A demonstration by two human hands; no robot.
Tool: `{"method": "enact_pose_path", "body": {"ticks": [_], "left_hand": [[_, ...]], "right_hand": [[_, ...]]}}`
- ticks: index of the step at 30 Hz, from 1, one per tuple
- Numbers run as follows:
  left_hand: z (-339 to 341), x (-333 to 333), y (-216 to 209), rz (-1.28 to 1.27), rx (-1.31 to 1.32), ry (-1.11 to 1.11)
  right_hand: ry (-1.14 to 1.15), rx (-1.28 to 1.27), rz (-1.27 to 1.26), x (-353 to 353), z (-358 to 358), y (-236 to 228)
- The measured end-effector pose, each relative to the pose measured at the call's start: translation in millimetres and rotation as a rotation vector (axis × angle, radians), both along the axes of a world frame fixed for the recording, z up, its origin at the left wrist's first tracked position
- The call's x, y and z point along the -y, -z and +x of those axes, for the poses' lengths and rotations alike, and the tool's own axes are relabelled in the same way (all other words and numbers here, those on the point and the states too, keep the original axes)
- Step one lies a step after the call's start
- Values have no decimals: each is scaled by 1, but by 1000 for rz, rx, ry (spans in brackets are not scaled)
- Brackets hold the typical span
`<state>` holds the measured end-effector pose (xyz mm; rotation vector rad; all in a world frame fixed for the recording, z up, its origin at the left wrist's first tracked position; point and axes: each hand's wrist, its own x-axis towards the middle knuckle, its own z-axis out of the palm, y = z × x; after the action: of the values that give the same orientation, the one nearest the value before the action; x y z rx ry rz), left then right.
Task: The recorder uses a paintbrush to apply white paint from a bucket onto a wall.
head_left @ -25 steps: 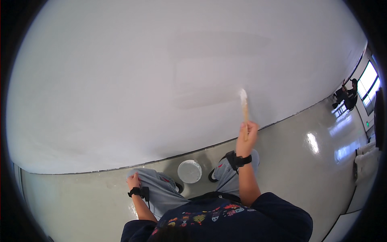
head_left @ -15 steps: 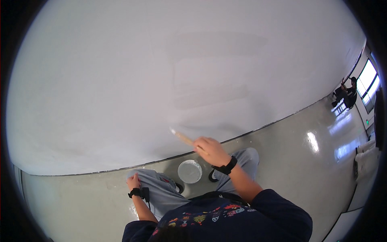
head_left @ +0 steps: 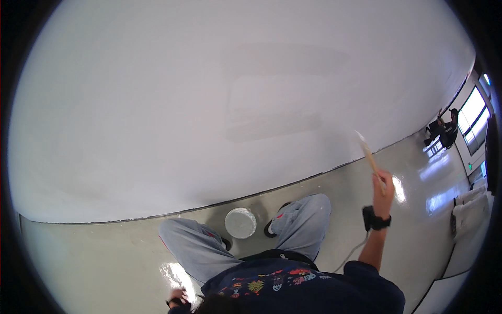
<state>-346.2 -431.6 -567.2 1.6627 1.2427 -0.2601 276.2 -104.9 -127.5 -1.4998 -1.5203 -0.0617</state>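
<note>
A paintbrush (head_left: pixel 369 158) with a pale wooden handle and whitish bristles is gripped in my right hand (head_left: pixel 383 193). Its bristles point up at the lower right of the white wall (head_left: pixel 146 104); whether they touch it I cannot tell. Greyish, damp-looking strokes (head_left: pixel 282 58) mark the wall's middle. My left hand (head_left: pixel 179 297) hangs low at my left side near the lower edge, its fingers blurred and partly hidden. Between my feet stands a round white bucket (head_left: pixel 240 223), its inside whitish.
A dark strip (head_left: pixel 246 197) runs along the foot of the wall. The glossy grey floor (head_left: pixel 104 251) reflects light. At the far right a person in dark clothes (head_left: pixel 447 130) sits beside the wall, near a window (head_left: pixel 473 118). Pale, covered-looking things (head_left: pixel 467 212) stand along the right side.
My right hand has swung right with the paintbrush, away from the wall above the bucket. My left hand has left my knee and dropped down and back to my side.
</note>
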Motion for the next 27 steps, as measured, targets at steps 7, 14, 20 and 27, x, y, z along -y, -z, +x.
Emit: {"method": "enact_pose_path", "body": {"ticks": [7,14,20,27], "left_hand": [[118,17,12,-488,-20,-852],[189,-36,-44,-432,173,-741],[219,-34,-60,-449,259,-598],[228,-14,-72,-477,354,-508]], "right_hand": [[232,-128,-76,97,56,-22],[-277,-231,-315,116,22,-73],[-510,-192,-236,96,-10,-115],[-615,-130,-276,83,-54,-123]]}}
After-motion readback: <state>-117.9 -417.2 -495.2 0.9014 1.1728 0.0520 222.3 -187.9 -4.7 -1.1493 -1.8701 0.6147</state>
